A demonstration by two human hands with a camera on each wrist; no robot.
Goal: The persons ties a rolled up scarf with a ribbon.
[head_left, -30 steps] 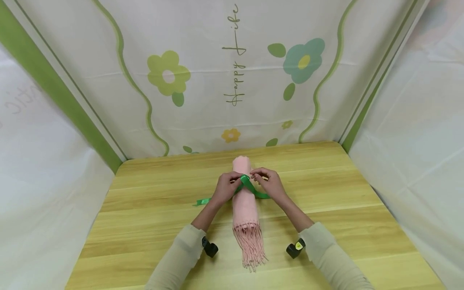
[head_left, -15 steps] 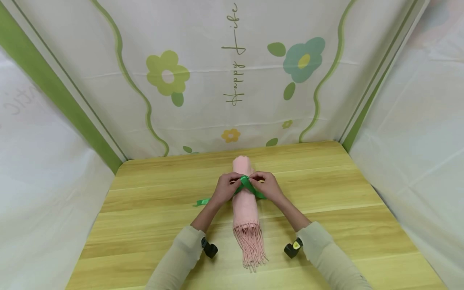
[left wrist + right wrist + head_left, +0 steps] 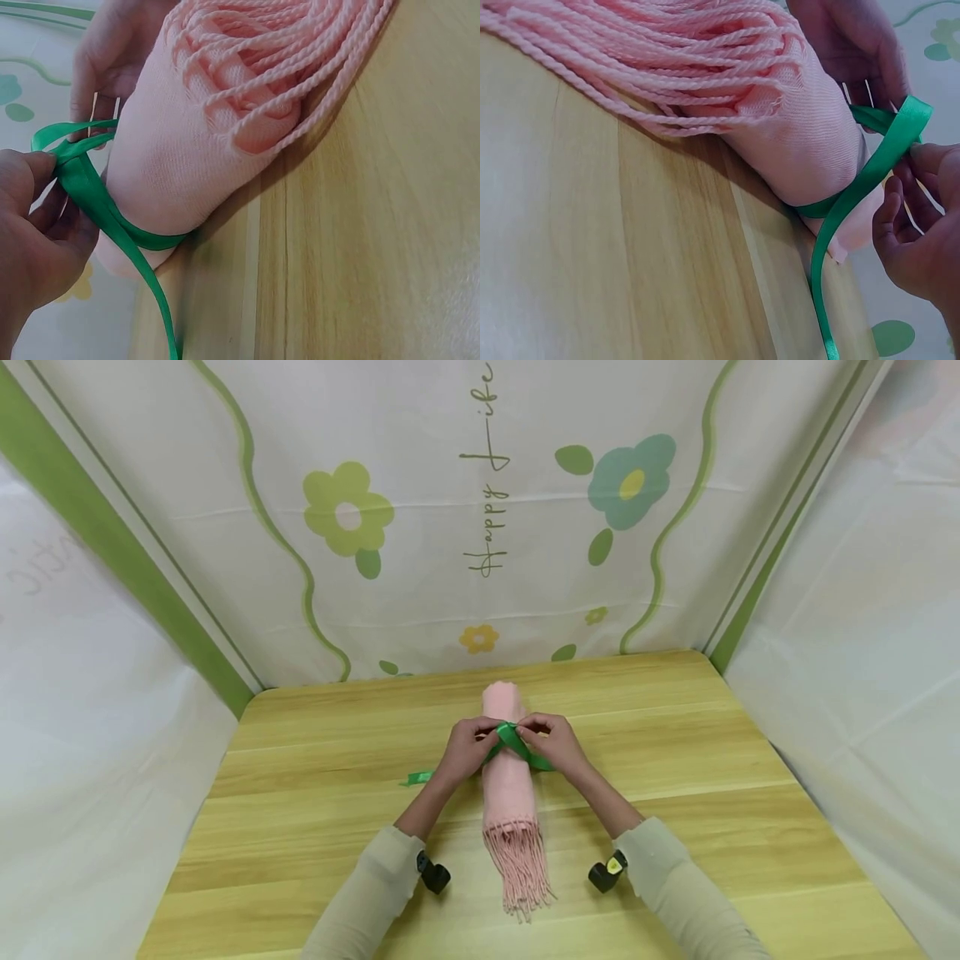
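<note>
A rolled pink scarf [image 3: 507,797] with a long twisted fringe [image 3: 521,877] lies on the wooden table, fringe end toward me. Round its middle goes a green satin ribbon [image 3: 512,739], crossed and looped on top. My left hand [image 3: 467,747], on the scarf's left side, pinches the ribbon between thumb and fingers, as the left wrist view shows. From the other side my right hand [image 3: 555,745] has thumb and fingertips pinched at the ribbon loop [image 3: 904,127]. One ribbon tail [image 3: 154,289] hangs down past the scarf in the left wrist view.
The notched ribbon end [image 3: 420,777] lies on the table [image 3: 315,835] left of the scarf. Behind the table hangs a white curtain [image 3: 420,602] with printed flowers, and pale fabric walls stand at both sides. Each sleeve cuff carries a small black camera [image 3: 433,873].
My right hand has moved left to the ribbon; its fingers were apart from the loop and now pinch there. My left hand has kept its hold, and the scarf lies as before.
</note>
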